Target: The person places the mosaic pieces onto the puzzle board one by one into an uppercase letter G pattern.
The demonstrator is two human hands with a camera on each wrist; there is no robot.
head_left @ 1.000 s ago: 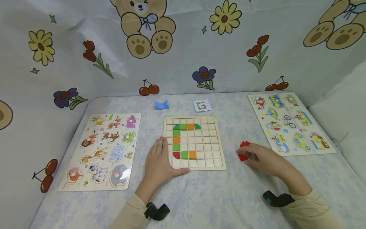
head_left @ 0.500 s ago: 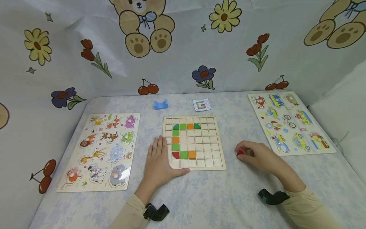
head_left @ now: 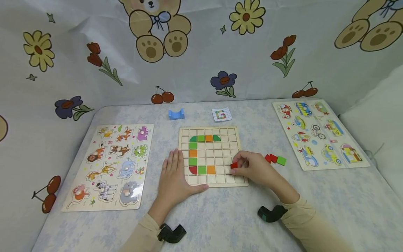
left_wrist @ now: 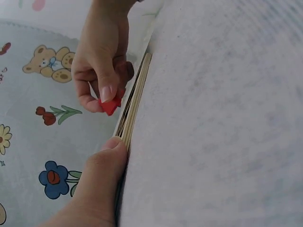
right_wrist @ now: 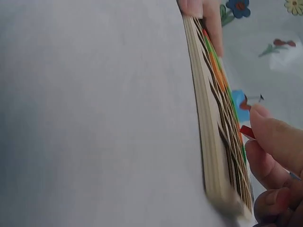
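Observation:
A wooden grid board lies mid-table, with green, orange and red tiles set in a C-shaped line. My left hand rests at its left side, fingers straight along the edge and thumb at the front edge. Over the board's right columns, my right hand pinches a red tile between thumb and fingers. In the left wrist view this red tile is raised above the board. Right of the board, red tiles and a green tile lie partly behind the right hand.
An animal puzzle board lies at left and a vehicle puzzle board at right. Behind the grid board are a blue holder and a small pattern card. A patterned cloth hangs behind the table.
My right hand has taken a red tile from the group at right and carried it left over the board, uncovering the other tiles. The left hand stays in place.

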